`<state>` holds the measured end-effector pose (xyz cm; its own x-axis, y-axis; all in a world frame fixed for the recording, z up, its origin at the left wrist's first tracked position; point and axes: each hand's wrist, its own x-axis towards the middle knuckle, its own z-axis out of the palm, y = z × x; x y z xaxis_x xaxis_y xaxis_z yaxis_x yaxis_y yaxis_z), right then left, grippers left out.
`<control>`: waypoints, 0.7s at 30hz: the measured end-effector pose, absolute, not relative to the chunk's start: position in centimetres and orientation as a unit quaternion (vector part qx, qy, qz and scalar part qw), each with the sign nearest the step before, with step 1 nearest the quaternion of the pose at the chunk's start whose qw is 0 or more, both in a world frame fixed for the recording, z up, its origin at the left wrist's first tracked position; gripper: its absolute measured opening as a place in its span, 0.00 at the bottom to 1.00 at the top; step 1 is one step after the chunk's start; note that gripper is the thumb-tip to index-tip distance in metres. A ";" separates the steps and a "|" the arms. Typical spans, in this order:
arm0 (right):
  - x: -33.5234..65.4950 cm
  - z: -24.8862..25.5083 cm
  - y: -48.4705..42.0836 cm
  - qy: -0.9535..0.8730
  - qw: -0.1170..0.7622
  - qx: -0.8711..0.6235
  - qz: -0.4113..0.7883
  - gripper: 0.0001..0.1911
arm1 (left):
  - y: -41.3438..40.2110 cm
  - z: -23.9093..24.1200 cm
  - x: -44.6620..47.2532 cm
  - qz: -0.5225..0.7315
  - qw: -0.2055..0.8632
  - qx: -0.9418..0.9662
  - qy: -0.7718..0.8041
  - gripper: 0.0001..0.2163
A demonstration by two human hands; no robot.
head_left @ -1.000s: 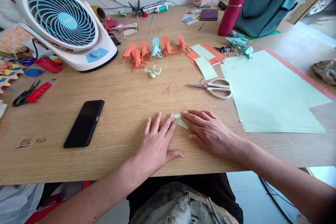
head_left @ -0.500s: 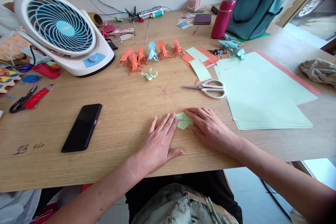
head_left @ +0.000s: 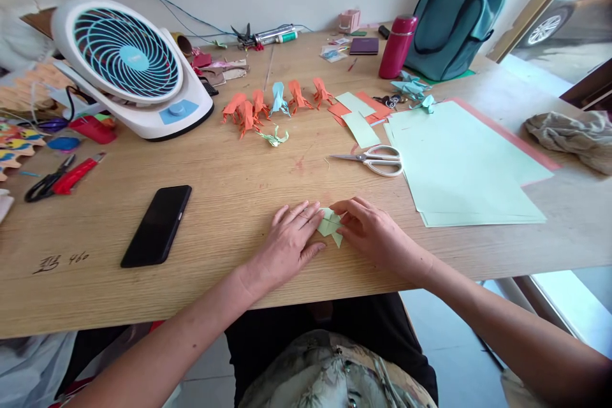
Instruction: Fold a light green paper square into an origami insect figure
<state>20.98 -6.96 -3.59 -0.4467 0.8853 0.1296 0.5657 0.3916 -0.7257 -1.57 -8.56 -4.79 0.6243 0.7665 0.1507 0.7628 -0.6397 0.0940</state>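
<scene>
Left hand (head_left: 289, 242): fingers spread flat, pinning folded green paper (head_left: 329, 223) steady.
Right hand (head_left: 373, 233): fingertips pinched on paper's 3 o'clock edge.

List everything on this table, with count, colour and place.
folded paper: one, pale green, between the hands, near the front edge
scissors: one, white handles, beyond the right hand
paper sheets: a stack, pale green, right
phone: one, black, left of the hands
fan: one, white and teal, back left
origami figures: about seven, mostly orange, centre back
flask: one, magenta, back right
bag: one, teal, beside the flask
cloth: one, beige, far right
table: one, light wood
left hand: flat, fingertips touching the folded paper
right hand: fingertips on the folded paper
</scene>
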 end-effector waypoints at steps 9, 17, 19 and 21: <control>21.6 -4.0 -5.4 -0.691 0.334 -0.429 0.476 0.11 | -4.1 -4.9 -1.8 0.112 -0.159 0.948 0.250 0.13; 22.4 -2.3 -5.0 -0.718 0.365 -0.367 0.466 0.16 | -3.0 -2.5 -0.8 0.200 0.072 0.884 0.417 0.12; 22.2 -1.8 -4.9 -0.736 0.371 -0.347 0.448 0.13 | -2.8 -1.4 -0.7 0.213 0.173 0.853 0.443 0.12; 21.9 -1.7 -4.8 -0.731 0.375 -0.355 0.447 0.11 | -2.8 -0.6 -0.7 0.214 0.237 0.836 0.446 0.12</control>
<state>21.89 -4.76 -1.65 -0.4668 0.8537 0.2308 0.1838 0.3489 -0.9190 -0.73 -2.80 -0.57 0.5111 0.8468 0.1472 0.6443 -0.4909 0.5864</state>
